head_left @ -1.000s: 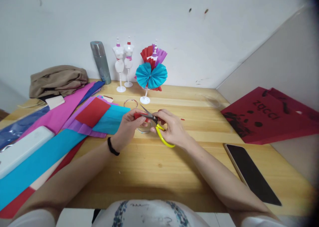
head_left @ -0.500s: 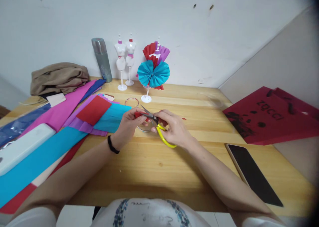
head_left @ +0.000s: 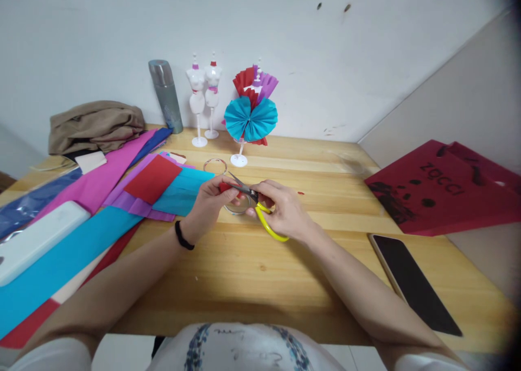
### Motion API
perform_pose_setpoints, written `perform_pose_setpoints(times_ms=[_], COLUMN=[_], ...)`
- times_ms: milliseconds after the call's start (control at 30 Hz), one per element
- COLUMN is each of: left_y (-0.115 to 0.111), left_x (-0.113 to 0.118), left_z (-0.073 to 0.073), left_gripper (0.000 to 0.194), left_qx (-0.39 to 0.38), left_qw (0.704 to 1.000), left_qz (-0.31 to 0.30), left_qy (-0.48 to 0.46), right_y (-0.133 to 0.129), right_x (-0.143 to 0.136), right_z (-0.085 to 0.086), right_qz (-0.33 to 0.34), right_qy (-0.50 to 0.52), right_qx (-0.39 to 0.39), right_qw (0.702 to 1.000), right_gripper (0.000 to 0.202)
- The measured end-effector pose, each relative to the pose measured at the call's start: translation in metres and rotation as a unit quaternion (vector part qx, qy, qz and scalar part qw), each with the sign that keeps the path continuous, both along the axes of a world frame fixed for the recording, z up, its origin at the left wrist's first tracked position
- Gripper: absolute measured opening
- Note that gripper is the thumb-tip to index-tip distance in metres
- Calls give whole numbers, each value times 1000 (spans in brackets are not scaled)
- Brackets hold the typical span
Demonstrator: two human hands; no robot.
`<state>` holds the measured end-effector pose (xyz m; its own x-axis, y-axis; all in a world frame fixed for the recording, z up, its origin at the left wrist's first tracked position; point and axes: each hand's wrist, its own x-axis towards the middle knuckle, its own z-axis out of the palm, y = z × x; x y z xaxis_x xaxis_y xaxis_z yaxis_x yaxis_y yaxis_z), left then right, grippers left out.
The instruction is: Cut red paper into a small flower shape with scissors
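Between the fingers of my left hand (head_left: 214, 200) is a small piece of red paper (head_left: 225, 187), mostly covered by the fingertips. My right hand (head_left: 283, 205) grips yellow-handled scissors (head_left: 266, 227), their dark blades parted and pointing left at the red piece. Whether the blades touch the paper is hard to make out. Under the hands lies a ring of tape (head_left: 238, 211), partly hidden, and a second ring (head_left: 215, 166) is just behind it. A tiny red scrap (head_left: 300, 193) rests on the table right of my right hand.
A mannequin stand dressed in blue, red and purple folded paper (head_left: 251, 120) is behind my hands. Two white mini mannequins (head_left: 197, 102) and a flask (head_left: 165, 97) stand left of it. Coloured sheets (head_left: 87, 246) cover the left side. A phone (head_left: 413, 284) and red bag (head_left: 443, 189) are right.
Hardly anything differs. The scissors, the red piece and both hands keep nearly the same position, and the whole view has shifted very slightly.
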<state>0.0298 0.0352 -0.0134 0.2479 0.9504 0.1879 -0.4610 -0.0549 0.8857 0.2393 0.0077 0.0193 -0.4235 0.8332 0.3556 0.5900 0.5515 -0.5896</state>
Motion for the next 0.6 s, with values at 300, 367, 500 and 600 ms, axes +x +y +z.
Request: perform_pose_setpoints(times_ms=[300, 367, 500, 600], left_y=[0, -1, -1, -2], left_x=[-2, -2, -3, -3], left_z=[0, 1, 3, 4], left_gripper=[32, 31, 32, 34], left_qx=[0, -5, -10, -11], left_qw=[1000, 1000, 1000, 1000], left_qz=[0, 1, -5, -7], left_qy=[3, 8, -1, -5], right_y=[0, 0, 0, -1], right_x=[-1, -1, -1, -2], right_z=[-5, -5, -5, -5], right_qz=[-2, -1, -4, -4], right_qy=[7, 11, 17, 20], right_qx=[-3, -2, 3, 4], right_qw=[1000, 1000, 1000, 1000], right_gripper=[39, 38, 39, 38])
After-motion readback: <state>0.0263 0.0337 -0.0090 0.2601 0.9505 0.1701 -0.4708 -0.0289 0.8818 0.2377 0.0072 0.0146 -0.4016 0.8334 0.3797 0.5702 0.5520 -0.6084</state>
